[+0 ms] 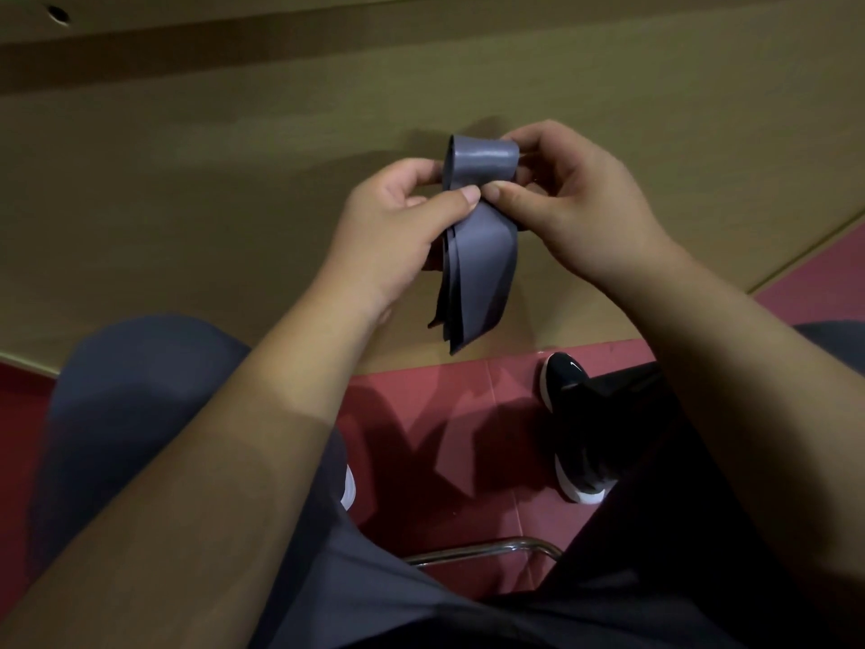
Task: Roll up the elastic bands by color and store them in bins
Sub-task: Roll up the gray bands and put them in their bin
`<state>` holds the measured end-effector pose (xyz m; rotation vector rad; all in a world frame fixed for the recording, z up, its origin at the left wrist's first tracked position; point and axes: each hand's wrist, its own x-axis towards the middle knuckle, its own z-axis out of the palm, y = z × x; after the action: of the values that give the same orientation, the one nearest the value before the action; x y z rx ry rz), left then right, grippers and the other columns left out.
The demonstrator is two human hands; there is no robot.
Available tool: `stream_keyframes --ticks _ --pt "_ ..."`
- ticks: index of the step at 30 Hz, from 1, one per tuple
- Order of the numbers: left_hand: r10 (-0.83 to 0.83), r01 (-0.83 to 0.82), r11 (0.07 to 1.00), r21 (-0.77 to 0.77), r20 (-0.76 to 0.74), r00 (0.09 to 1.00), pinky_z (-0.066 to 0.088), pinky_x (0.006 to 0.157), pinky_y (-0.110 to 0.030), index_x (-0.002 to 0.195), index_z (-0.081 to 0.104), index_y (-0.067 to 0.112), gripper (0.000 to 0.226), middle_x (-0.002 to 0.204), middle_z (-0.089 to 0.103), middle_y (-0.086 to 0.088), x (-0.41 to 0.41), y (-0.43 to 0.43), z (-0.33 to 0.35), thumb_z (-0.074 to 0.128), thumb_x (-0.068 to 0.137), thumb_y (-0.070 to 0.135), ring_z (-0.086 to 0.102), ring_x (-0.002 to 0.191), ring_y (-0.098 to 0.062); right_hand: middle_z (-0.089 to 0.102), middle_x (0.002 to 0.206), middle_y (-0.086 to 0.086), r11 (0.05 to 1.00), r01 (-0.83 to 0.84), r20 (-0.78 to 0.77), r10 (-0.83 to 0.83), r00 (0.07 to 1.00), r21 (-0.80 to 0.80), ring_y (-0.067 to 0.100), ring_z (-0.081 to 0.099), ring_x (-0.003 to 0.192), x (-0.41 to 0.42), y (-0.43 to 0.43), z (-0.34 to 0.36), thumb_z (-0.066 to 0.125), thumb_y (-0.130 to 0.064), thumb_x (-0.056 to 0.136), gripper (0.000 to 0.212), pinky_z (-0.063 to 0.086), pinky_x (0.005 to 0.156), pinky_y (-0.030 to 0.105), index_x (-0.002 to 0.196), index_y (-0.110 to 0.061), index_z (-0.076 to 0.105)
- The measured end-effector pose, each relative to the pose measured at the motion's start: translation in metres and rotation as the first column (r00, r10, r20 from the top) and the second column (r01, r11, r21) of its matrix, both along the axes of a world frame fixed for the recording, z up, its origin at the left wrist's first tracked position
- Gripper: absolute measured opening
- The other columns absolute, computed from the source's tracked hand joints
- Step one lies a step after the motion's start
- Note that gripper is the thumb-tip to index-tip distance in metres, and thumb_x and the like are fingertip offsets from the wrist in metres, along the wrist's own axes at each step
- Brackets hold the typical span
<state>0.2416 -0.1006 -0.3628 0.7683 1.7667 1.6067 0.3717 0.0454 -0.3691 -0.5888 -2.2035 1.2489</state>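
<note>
Band (482,260), grey, folded, in left hand (398,231), right hand (580,203)

Grey-purple elastic band (482,255), top end curled over, layered tails hanging.

The grey band (487,260) hides the left hand's (398,227) fingertips.

forearms extended, left hand (398,227) and right hand (575,213) pinching, thumbs meeting
</note>
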Motion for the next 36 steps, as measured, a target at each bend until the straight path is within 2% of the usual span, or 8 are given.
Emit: stream_keyframes --ticks 4,9,15,20,24,30,33,36 --pt "-0.026 0.027 0.999 -0.03 0.052 0.998 0.061 0.071 -0.031 0.125 0.069 0.016 0.027 0.101 0.081 -0.01 0.0 0.001 0.0 0.073 0.098 0.016 0.078 0.087 -0.018 0.074 0.098 0.007 0.995 0.053 -0.016 -0.051 0.999 0.085 0.014 0.062 0.075 -0.001 -0.002 0.0 0.075 -0.033 0.091 0.03 0.058 0.084 0.05 0.12 -0.027 0.067" --pt "-0.053 0.058 0.995 -0.084 0.061 0.997 0.06 0.095 -0.05 0.119 0.067 0.02 0.015 0.104 0.081 -0.009 0.001 0.005 -0.012 0.065 0.104 0.023 0.078 0.1 -0.028 0.068 0.089 -0.006 0.953 0.104 -0.006 -0.107 0.994 0.284 0.011 0.061 0.075 -0.002 -0.005 -0.003 0.074 -0.025 0.093 0.028 0.055 0.078 0.035 0.12 -0.017 0.068" --pt "-0.047 0.055 0.995 -0.082 0.1 0.994 0.055 0.103 -0.059 0.118 0.063 0.023 0.012 0.11 0.079 -0.013 -0.002 0.005 -0.015 0.062 0.106 0.02 0.077 0.105 -0.03 0.069 0.103 -0.006 0.892 0.074 0.029 -0.097 0.995 0.447 0.006 0.055 0.079 -0.003 -0.004 -0.003 0.073 -0.025 0.095 0.031 0.049 0.077 0.029 0.123 -0.014 0.067" --pt "-0.047 0.053 0.997 -0.062 0.096 0.994 0.054 0.102 -0.064 0.119 0.061 0.024 0.016 0.111 0.078 -0.016 -0.003 0.006 -0.019 0.063 0.105 0.017 0.077 0.104 -0.032 0.071 0.104 -0.001 0.928 0.056 0.038 -0.075 0.996 0.367 0.012 0.069 0.07 -0.004 -0.006 -0.005 0.072 -0.017 0.096 0.031 0.057 0.074 0.038 0.126 -0.017 0.062" --pt "-0.077 0.076 0.994 -0.072 -0.002 0.997 0.054 0.102 -0.066 0.122 0.058 0.029 0.021 0.112 0.078 -0.009 0.0 0.01 -0.023 0.061 0.101 0.032 0.076 0.109 -0.03 0.069 0.081 0.0 0.952 0.056 0.03 -0.068 0.997 0.3 0.011 0.07 0.068 -0.004 -0.008 -0.008 0.067 -0.012 0.1 0.028 0.056 0.071 0.032 0.126 -0.013 0.058" --pt "-0.064 0.06 0.998 -0.037 -0.098 0.993 0.058 0.083 -0.034 0.125 0.054 0.02 0.03 0.099 0.071 0.003 -0.002 0.017 -0.028 0.063 0.099 0.032 0.07 0.089 -0.006 0.062 0.097 -0.008 0.94 0.09 0.037 -0.108 0.994 0.33 0.001 0.056 0.077 -0.004 -0.002 -0.01 0.069 -0.022 0.099 0.031 0.042 0.073 0.017 0.127 -0.011 0.059" --pt "-0.002 -0.009 0.998 -0.057 -0.187 0.982 0.06 0.09 -0.05 0.118 0.048 0.023 0.046 0.107 0.076 -0.002 -0.005 0.017 -0.032 0.072 0.084 0.044 0.074 0.098 -0.016 0.068 0.1 0.001 0.95 0.113 0.01 -0.121 0.993 0.291 0.015 0.065 0.08 -0.003 -0.002 -0.008 0.066 -0.022 0.101 0.029 0.051 0.074 0.031 0.127 -0.012 0.057" --pt "0.055 -0.077 0.996 -0.05 -0.349 0.936 0.059 0.084 -0.051 0.105 0.046 0.022 0.034 0.096 0.07 -0.001 -0.005 0.016 -0.035 0.073 0.086 0.032 0.071 0.081 -0.015 0.069 0.094 0.004 0.956 0.135 -0.011 -0.137 0.991 0.262 0.016 0.067 0.071 -0.002 -0.005 -0.005 0.063 -0.019 0.102 0.028 0.053 0.072 0.036 0.127 -0.011 0.054"
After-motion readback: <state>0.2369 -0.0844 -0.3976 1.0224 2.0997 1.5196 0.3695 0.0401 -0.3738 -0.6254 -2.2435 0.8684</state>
